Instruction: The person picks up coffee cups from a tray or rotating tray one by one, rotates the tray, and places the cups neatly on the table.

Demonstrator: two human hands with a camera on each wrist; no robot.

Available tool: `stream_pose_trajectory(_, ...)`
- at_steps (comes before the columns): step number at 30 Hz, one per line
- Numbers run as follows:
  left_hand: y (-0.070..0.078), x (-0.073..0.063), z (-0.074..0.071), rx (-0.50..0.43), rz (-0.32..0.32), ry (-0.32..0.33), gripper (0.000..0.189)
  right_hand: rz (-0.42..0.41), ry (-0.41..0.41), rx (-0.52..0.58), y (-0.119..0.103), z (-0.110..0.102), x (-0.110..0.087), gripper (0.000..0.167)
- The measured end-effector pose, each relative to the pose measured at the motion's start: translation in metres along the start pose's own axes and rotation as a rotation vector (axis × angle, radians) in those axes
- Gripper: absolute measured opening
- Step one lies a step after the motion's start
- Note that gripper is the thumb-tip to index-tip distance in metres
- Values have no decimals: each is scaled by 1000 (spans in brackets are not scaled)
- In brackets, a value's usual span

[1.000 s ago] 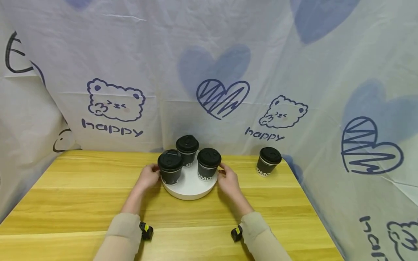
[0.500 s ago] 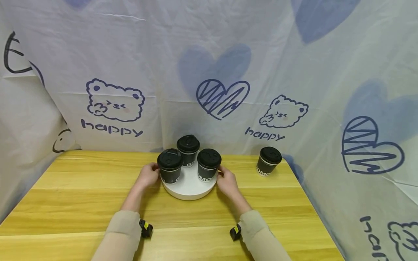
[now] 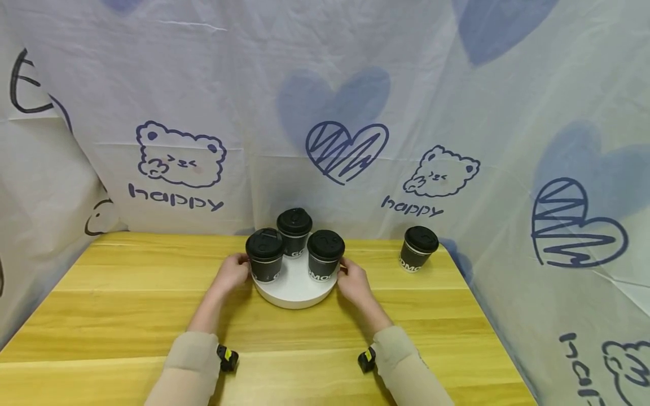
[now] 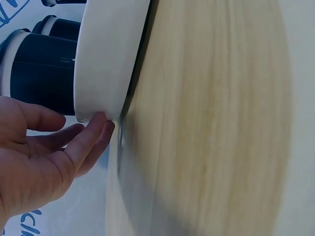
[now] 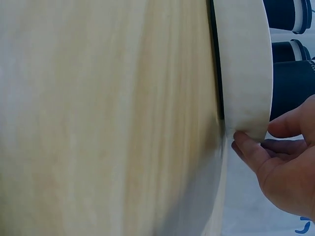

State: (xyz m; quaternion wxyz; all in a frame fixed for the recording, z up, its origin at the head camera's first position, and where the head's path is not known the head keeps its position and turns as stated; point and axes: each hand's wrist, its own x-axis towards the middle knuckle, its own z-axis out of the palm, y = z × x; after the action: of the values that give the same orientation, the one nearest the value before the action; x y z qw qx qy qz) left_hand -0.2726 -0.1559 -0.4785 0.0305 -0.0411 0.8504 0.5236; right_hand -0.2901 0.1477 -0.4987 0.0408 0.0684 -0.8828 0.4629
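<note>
A round white turntable stands on the wooden table, bearing three black lidded paper coffee cups. One cup is at its left, another at the back, the third at its right. My left hand grips the turntable's left edge; in the left wrist view its fingertips meet the side wall, thumb close by a cup. Opposite, my right hand holds the right edge, its thumb at the upper rim and fingers against the side wall in the right wrist view.
A fourth matching cup stands apart near the table's back right corner. A white cloth printed with hearts and bears hangs behind the table and along its sides.
The turntable has turned slightly clockwise as seen from above: the left cup has shifted back a little and the back cup to the right. Both hands stay at the edge.
</note>
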Motion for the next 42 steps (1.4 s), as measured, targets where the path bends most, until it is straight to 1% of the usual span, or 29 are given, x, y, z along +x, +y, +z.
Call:
stream_pose_trajectory(4,0,-5,1,4,36,0,49,-6,-6,-14,1,0,-1,46)
stream_pose_trajectory(6,0,-7,2,-9,49,-7,48,-3,-10,-19,0,0,-3,46)
stream_pose_trajectory(10,0,-11,4,-5,67,-11,49,-2,-11,-31,-1,-1,-5,45)
stream_pose_trajectory(14,0,-14,5,9,62,-6,52,-4,-17,-37,-2,-2,-7,46)
stream_pose_trajectory(19,1,-16,6,1,16,-37,62,11,-28,-40,-5,-3,-10,47)
stream_pose_trajectory(23,0,-14,7,4,-8,-59,69,3,-30,-42,-6,-4,-13,48)
stream_pose_trajectory(28,-4,-8,9,62,-4,-73,72,-4,-36,-36,-6,-4,-16,49)
stream_pose_trajectory(32,-5,-6,9,100,0,-80,72,12,-38,-29,-6,-4,-18,48)
stream_pose_trajectory(37,-5,-4,9,125,32,-83,70,33,-51,-18,-8,-6,-21,47)
stream_pose_trajectory(40,-7,-1,9,144,63,-86,69,52,-58,1,-10,-9,-24,50)
stream_pose_trajectory(42,-8,-1,8,169,86,-88,69,43,-49,13,-10,-12,-26,53)
